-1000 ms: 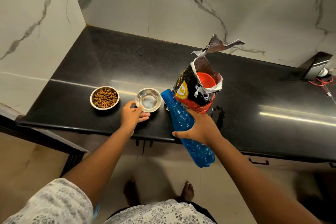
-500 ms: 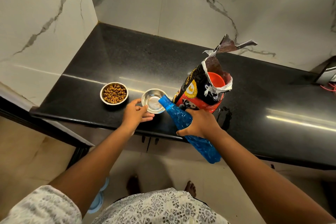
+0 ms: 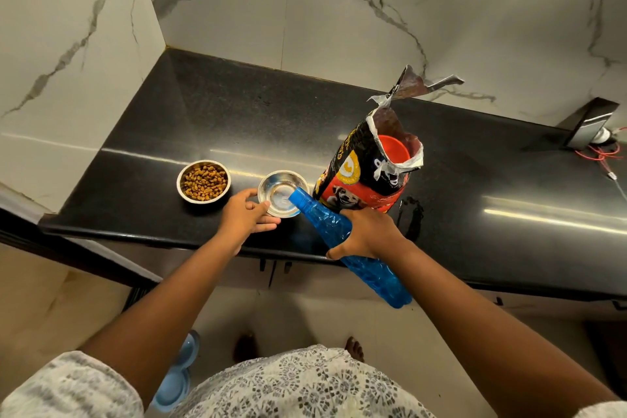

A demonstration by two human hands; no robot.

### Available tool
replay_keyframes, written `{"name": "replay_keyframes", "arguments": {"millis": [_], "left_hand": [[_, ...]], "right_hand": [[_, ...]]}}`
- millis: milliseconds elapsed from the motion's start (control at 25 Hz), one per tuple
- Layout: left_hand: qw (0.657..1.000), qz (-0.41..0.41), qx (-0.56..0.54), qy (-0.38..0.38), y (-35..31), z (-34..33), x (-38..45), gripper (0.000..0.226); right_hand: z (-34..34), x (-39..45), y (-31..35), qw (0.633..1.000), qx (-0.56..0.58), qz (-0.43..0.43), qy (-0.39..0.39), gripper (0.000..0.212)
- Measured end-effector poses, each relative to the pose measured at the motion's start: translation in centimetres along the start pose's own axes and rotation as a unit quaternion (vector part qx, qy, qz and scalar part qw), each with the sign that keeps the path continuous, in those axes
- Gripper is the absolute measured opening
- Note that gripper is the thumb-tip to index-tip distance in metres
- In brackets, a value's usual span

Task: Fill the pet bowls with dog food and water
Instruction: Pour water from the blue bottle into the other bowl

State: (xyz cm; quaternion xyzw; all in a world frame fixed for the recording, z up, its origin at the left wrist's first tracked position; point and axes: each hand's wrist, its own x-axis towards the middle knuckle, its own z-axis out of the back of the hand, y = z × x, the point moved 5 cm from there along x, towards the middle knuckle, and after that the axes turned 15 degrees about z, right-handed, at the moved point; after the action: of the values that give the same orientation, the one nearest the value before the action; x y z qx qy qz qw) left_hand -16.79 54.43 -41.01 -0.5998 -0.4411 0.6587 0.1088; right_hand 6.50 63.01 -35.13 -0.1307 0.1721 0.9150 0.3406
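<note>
Two small steel bowls stand near the front edge of the black counter (image 3: 237, 119). The left bowl (image 3: 203, 181) is full of brown kibble. The right bowl (image 3: 280, 189) holds a little water. My left hand (image 3: 245, 214) holds this bowl's near rim between thumb and fingers. My right hand (image 3: 368, 234) grips a blue plastic bottle (image 3: 369, 271), tilted with its mouth over the bowl's right rim. An open dog food bag (image 3: 359, 176) stands upright just behind the bottle, with an orange scoop (image 3: 393, 150) inside.
Marble walls enclose the counter at the left and back. A dark wet patch (image 3: 412, 214) lies right of the bag. Red wires (image 3: 604, 153) and a dark fixture sit at the far right. A blue object (image 3: 176, 377) lies on the floor by my feet.
The bottle's mouth has moved left and now reaches over the water bowl's rim. My left hand has closed in on the bowl's near edge.
</note>
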Motion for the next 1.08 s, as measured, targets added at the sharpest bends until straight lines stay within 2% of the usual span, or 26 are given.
{"name": "replay_keyframes", "arguments": {"millis": [280, 440, 1080], "left_hand": [[1.000, 0.013, 0.005, -0.008, 0.2, 0.3, 0.6, 0.040], [1.000, 0.018, 0.009, -0.013, 0.3, 0.1, 1.0, 0.039], [0.999, 0.035, 0.017, -0.028, 0.1, -0.1, 1.8, 0.040]], "right_hand": [[-1.2, 0.0, -0.6, 0.999, -0.004, -0.016, 0.035, 0.095], [-1.5, -0.1, -0.7, 0.999, -0.004, -0.017, 0.035, 0.089], [-1.3, 0.1, -1.3, 0.998, 0.019, -0.031, 0.043, 0.096]]}}
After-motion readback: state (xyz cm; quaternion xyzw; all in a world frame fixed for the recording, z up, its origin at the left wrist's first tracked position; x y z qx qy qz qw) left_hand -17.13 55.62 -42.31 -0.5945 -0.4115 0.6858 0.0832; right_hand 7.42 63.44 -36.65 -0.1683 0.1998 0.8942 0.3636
